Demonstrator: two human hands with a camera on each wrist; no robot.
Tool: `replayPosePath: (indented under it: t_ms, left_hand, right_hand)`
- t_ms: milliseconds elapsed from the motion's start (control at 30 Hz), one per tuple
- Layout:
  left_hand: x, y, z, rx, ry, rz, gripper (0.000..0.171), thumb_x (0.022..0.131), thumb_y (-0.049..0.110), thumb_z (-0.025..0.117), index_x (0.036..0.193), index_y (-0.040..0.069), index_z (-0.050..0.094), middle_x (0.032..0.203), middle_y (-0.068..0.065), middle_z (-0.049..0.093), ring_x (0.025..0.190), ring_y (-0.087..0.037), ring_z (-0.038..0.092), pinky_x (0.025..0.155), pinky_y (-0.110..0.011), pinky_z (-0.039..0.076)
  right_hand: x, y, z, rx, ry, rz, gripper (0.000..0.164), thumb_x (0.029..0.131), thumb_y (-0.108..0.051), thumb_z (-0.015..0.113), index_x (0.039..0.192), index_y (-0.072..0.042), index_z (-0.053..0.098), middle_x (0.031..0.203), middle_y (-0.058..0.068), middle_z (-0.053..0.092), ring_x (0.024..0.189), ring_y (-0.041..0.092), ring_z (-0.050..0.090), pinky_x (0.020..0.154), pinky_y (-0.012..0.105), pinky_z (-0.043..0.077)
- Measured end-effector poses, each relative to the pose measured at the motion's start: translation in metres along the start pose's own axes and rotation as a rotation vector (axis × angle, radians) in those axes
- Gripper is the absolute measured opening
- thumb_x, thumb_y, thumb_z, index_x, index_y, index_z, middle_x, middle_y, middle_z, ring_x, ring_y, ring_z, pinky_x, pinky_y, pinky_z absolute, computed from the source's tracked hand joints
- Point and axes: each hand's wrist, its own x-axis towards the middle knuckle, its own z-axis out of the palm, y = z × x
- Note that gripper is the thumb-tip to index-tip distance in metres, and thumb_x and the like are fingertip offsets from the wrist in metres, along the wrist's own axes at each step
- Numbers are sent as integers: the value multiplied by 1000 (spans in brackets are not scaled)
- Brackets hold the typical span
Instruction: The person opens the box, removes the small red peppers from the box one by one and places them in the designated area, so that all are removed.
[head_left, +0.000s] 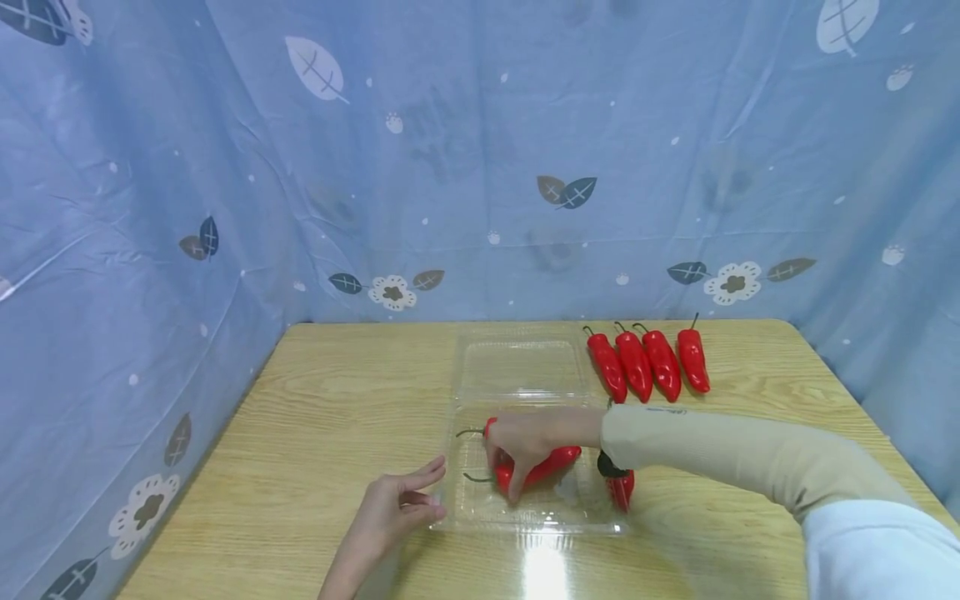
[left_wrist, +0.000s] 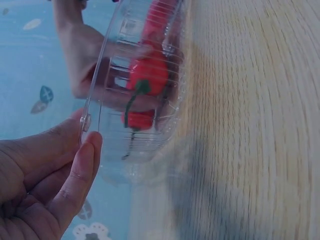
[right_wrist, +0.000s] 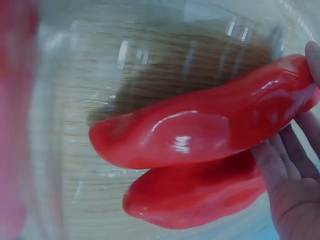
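A clear plastic clamshell box (head_left: pixel 510 527) lies open on the wooden table, its lid (head_left: pixel 525 367) folded back. Two red peppers lie side by side in its base. My right hand (head_left: pixel 523 437) reaches in from above and grips the nearer red pepper (right_wrist: pixel 185 130) near its stem end, thumb on one side and fingers on the other. The farther red pepper (right_wrist: pixel 195 192) rests against it, mostly covered by that hand in the head view. At the box's left edge, my left hand (head_left: pixel 390 508) pinches the clear rim (left_wrist: pixel 86 122) between thumb and fingers.
Several red peppers (head_left: pixel 633 362) lie in a row at the back right, beside the lid. Another red pepper (head_left: pixel 621 492) sits along the box's right side, partly hidden under the right wrist. A blue patterned curtain (head_left: pixel 480 167) hangs behind the table.
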Motion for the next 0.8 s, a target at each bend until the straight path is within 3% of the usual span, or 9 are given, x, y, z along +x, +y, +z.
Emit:
replayPosePath:
  t_ms: [300,433,667,800]
  left_hand:
    - [-1,-1,1,-9,1,-10,46,78,1,76,120,-11,60,135,-21,51,75,-9,62,69,-17,56]
    - [-2,-1,1,-9,-3,-6,47,78,2,76,120,-11,60,136,-21,50,76,-9,63,70,-16,56]
    - [-1,-3,0,-1,-3,3,47,78,3,76,120,-11,59,135,-22,50,76,-10,64,71,-16,56]
    - [0,-2,0,20,-2,10,47,78,3,76,120,-11,59,135,-22,50,76,-10,64,71,-16,56]
  right_hand:
    - [-13,1,-2,29,-12,-43,39,71,-27,86,103,-8,75,91,-8,72,82,-3,59,75,9,48]
    - [-19,1,-7,74,31,-52,41,73,-28,85,107,-9,74,94,-8,71,82,-3,57,75,10,49]
    - [-33,2,-17,164,273,-68,41,75,-27,84,108,-6,73,99,-3,73,85,0,61,76,12,52]
    - [-46,1,-22,304,444,31,42,75,-27,84,107,-3,72,100,2,73,88,5,66,77,18,55]
